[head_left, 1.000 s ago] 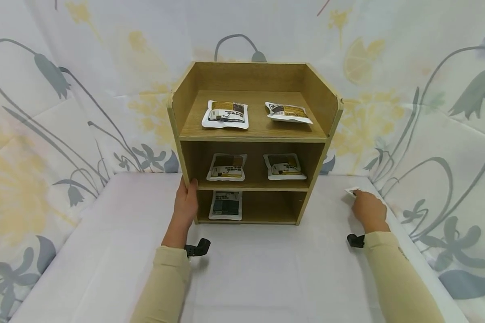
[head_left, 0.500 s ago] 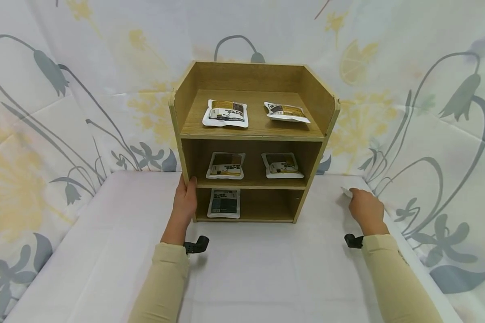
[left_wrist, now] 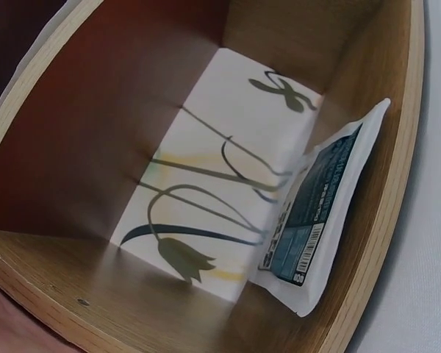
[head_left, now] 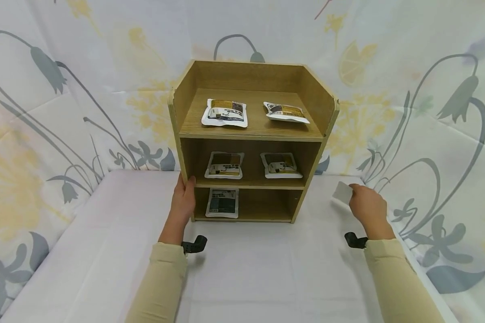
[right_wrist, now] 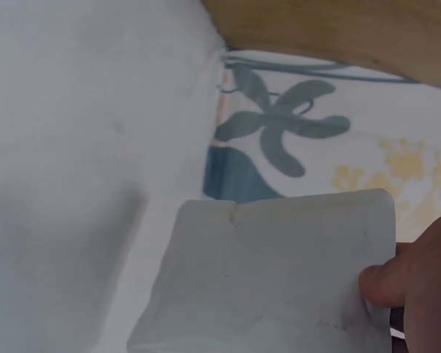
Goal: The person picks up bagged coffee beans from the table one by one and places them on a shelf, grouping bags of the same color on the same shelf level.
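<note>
Right now my right hand (head_left: 368,208) pinches a plain white pouch (head_left: 342,193) at one edge, fingers (right_wrist: 386,283) clenched on it, and holds it just above the white counter (head_left: 258,269), to the right of the wooden shelf unit (head_left: 252,139) and a little apart from it. From the right wrist view I see the pouch's blank side with a small notch at its top edge, and my thumb pressed on its corner.

My left hand (head_left: 183,202) rests against the left front upright of the shelf unit, at the level of the middle board, with the fingers wrapped round the edge.

On the top shelf I see two pouches, one at the left (head_left: 225,113) and one at the right (head_left: 285,112), lying flat and apart. On the middle shelf lie two more, left (head_left: 224,165) and right (head_left: 281,165). In the bottom compartment a single dark-printed pouch (head_left: 222,202) sits at the left side; the left wrist view shows it leaning against the side wall with its barcode end towards the camera. Behind the unit hangs a flower-printed cloth (head_left: 64,89).
</note>
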The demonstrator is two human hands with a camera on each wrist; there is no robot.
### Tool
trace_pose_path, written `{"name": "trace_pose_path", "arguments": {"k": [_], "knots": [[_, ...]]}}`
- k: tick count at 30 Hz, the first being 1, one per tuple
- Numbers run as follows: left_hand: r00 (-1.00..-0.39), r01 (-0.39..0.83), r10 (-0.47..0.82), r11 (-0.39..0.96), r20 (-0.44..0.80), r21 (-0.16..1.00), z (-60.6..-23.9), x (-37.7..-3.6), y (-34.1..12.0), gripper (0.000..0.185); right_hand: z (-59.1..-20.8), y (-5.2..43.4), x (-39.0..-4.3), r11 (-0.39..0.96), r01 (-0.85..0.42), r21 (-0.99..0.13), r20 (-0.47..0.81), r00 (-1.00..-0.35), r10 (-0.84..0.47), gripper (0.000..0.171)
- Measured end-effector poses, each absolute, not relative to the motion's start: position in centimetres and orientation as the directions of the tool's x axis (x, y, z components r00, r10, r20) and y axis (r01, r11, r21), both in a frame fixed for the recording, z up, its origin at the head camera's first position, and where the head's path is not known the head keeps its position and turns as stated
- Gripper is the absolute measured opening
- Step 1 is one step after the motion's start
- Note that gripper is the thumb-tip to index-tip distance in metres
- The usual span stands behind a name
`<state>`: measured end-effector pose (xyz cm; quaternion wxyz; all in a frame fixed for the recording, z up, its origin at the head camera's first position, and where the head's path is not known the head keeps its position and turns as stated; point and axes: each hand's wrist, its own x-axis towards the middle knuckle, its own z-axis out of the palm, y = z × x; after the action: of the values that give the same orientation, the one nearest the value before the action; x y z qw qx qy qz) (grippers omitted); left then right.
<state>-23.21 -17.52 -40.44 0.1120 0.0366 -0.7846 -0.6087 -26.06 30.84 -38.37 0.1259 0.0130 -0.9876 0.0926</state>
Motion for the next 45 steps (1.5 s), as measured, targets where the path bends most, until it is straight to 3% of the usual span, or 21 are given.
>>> {"name": "trace_pose_path", "arguments": {"k": [35, 45], "knots": [[-0.978, 0.076, -0.168, 0.279, 0.127, 0.957, -40.5, -23.1, -17.6, 0.064, -35.5, 27.7, -21.9, 0.955, -0.231, -0.185, 0.469, -0.875, -0.121, 0.035], [-0.977, 0.099, -0.153, 0.289, 0.148, 0.952, -40.5, -23.1, -17.8, 0.067, -35.0, 27.0, -20.8, 0.954, -0.240, -0.177, 0.453, -0.881, -0.137, 0.036]]}}
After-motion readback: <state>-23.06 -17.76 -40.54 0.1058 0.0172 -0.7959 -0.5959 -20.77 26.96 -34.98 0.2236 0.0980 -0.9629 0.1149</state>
